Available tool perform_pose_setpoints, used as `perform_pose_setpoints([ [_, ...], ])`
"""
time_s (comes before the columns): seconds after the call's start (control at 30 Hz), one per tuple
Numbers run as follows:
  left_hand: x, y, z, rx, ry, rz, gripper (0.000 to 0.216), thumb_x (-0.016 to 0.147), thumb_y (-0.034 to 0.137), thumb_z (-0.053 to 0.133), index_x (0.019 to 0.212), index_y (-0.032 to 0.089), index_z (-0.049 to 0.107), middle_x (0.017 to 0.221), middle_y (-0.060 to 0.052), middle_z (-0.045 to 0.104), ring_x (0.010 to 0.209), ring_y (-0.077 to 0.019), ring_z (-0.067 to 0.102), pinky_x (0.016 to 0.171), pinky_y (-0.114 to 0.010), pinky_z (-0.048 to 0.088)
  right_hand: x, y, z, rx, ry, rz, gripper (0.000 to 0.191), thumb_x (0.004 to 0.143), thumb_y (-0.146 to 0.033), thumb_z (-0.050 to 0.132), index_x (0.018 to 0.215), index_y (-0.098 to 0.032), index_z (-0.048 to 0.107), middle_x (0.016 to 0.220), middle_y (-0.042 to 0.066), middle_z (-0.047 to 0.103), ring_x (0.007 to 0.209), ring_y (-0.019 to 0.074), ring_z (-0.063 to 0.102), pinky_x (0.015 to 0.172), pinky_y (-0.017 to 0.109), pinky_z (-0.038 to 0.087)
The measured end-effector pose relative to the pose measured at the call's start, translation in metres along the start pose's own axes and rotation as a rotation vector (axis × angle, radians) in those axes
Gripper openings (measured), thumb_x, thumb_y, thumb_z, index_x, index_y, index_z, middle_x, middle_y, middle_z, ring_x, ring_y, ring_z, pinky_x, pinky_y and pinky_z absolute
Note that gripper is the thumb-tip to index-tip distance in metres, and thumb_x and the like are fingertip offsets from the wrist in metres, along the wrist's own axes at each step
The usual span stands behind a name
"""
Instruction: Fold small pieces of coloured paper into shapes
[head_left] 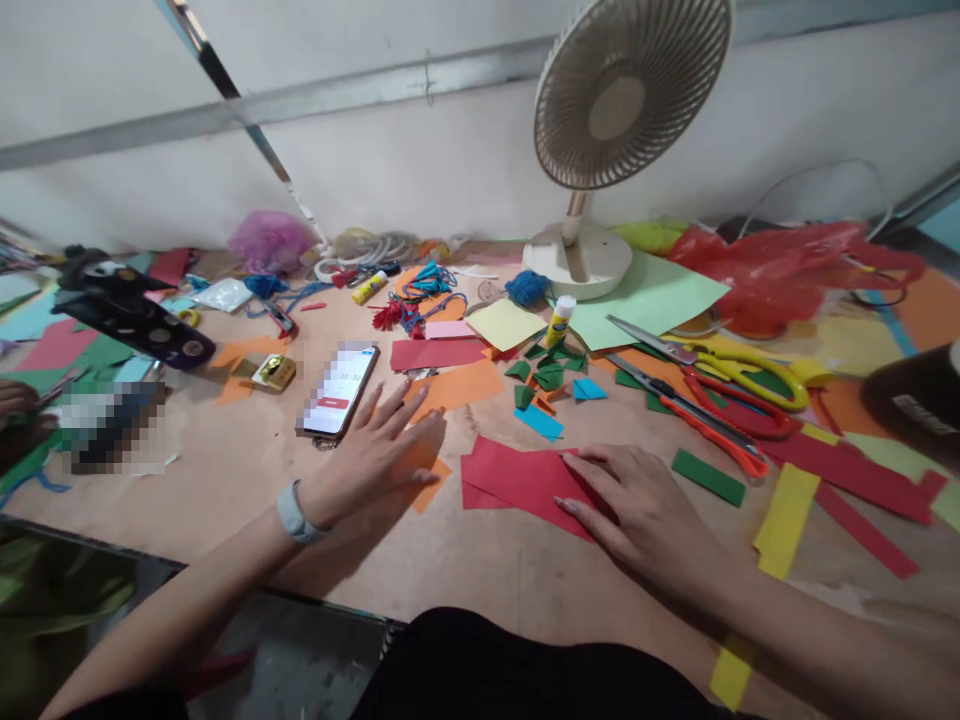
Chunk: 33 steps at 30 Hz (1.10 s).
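My left hand (379, 448) lies flat with fingers stretched out over an orange paper piece (427, 480), just right of a smartphone (339, 388). A light band sits on that wrist. My right hand (637, 505) rests palm down with fingers extended on the right end of a folded red paper sheet (517, 478) in front of me. Neither hand grips anything.
Red-handled scissors (697, 415) and yellow-handled scissors (720, 360) lie to the right. A glue stick (558, 320), a desk fan (600, 150), a red plastic bag (780, 265), yarn and paper scraps cover the table. Another person's hand (19, 405) shows at far left.
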<state>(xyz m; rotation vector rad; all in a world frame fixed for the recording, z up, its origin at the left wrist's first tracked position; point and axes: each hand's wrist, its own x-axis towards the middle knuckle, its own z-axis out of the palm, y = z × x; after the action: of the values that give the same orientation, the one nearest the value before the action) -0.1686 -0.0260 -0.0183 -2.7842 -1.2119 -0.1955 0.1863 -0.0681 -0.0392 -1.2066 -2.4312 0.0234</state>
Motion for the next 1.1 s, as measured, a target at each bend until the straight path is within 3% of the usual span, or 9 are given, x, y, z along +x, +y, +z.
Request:
perform_pose_setpoints([
  [0.07,0.004,0.008,-0.006,0.009,0.042,-0.024,0.054,0.102,0.033,0.049,0.153,0.026,0.033,0.162,-0.011,0.027,0.152,-0.0294,0.02,0.124,-0.056,0.016,-0.001,-0.002,0.0,0.009,0.005,0.006,0.032,0.097,-0.034,0.054,0.115,-0.011,0.066,0.108,0.016,0.065,0.095,0.029,0.059,0.08,0.045,0.053],
  [0.13,0.009,0.025,-0.007,-0.075,0.03,0.019,0.054,0.104,0.03,0.044,0.155,0.026,0.028,0.161,-0.008,0.032,0.151,-0.0237,0.024,0.125,-0.051,0.018,-0.001,-0.003,-0.002,0.035,-0.001,0.012,0.034,0.095,-0.036,0.058,0.117,-0.011,0.066,0.11,0.017,0.065,0.097,0.0297,0.059,0.082,0.046,0.053],
  [0.2,0.016,0.044,-0.002,-0.167,-0.055,0.141,0.059,0.104,0.041,0.042,0.157,0.023,0.023,0.162,-0.008,0.029,0.152,-0.0227,0.022,0.125,-0.045,0.022,-0.002,-0.003,-0.003,0.067,-0.018,0.006,0.044,0.091,-0.043,0.064,0.121,-0.011,0.064,0.115,0.018,0.064,0.102,0.031,0.058,0.085,0.047,0.052],
  [0.33,0.026,0.071,0.018,-0.244,-0.148,0.293,0.089,0.093,0.073,0.039,0.16,0.019,0.014,0.164,-0.016,0.02,0.153,-0.0295,0.02,0.124,-0.049,0.019,-0.004,-0.001,-0.004,0.088,-0.041,-0.019,0.052,0.087,-0.047,0.069,0.123,-0.011,0.064,0.117,0.018,0.064,0.104,0.0315,0.058,0.087,0.048,0.052],
  [0.63,0.026,0.06,0.027,-0.226,-0.145,0.295,0.085,0.091,0.076,0.038,0.159,0.027,0.021,0.164,-0.013,0.02,0.151,-0.0331,0.023,0.123,-0.051,0.02,0.0,-0.002,-0.009,0.106,-0.007,-0.087,0.039,0.093,-0.039,0.062,0.12,-0.012,0.066,0.109,0.016,0.068,0.098,0.0284,0.061,0.084,0.045,0.053],
  [0.77,0.027,0.062,0.028,-0.213,-0.116,0.313,0.085,0.092,0.075,0.037,0.158,0.024,0.024,0.163,-0.015,0.021,0.149,-0.0346,0.027,0.122,-0.053,0.021,0.018,0.022,-0.018,0.029,0.058,0.013,0.035,0.098,-0.035,0.053,0.124,-0.016,0.065,0.122,0.017,0.067,0.112,0.031,0.06,0.094,0.05,0.05],
  [0.87,0.028,0.065,0.03,-0.225,-0.097,0.338,0.087,0.092,0.075,0.036,0.158,0.021,0.024,0.162,-0.018,0.023,0.148,-0.0351,0.031,0.122,-0.054,0.018,0.035,0.05,-0.014,-0.085,-0.066,-0.05,0.038,0.099,-0.036,0.047,0.128,-0.019,0.064,0.142,0.016,0.057,0.131,0.0343,0.05,0.106,0.056,0.041],
  [0.97,0.029,0.066,0.032,-0.236,-0.065,0.352,0.087,0.093,0.074,0.036,0.159,0.02,0.021,0.161,-0.019,0.024,0.147,-0.035,0.032,0.122,-0.055,0.014,0.051,0.071,-0.001,-0.155,-0.061,0.103,0.056,0.101,-0.047,0.039,0.142,-0.011,0.052,0.15,0.017,0.049,0.138,0.0334,0.044,0.11,0.052,0.038],
  [1.1,0.03,0.065,0.034,-0.247,-0.05,0.355,0.088,0.092,0.074,0.035,0.16,0.021,0.016,0.162,-0.019,0.024,0.147,-0.0351,0.032,0.122,-0.056,0.013,0.065,0.086,0.018,-0.196,-0.19,0.06,0.063,0.102,-0.055,0.031,0.149,-0.017,0.045,0.156,0.01,0.043,0.147,0.0329,0.031,0.118,0.057,0.023],
])
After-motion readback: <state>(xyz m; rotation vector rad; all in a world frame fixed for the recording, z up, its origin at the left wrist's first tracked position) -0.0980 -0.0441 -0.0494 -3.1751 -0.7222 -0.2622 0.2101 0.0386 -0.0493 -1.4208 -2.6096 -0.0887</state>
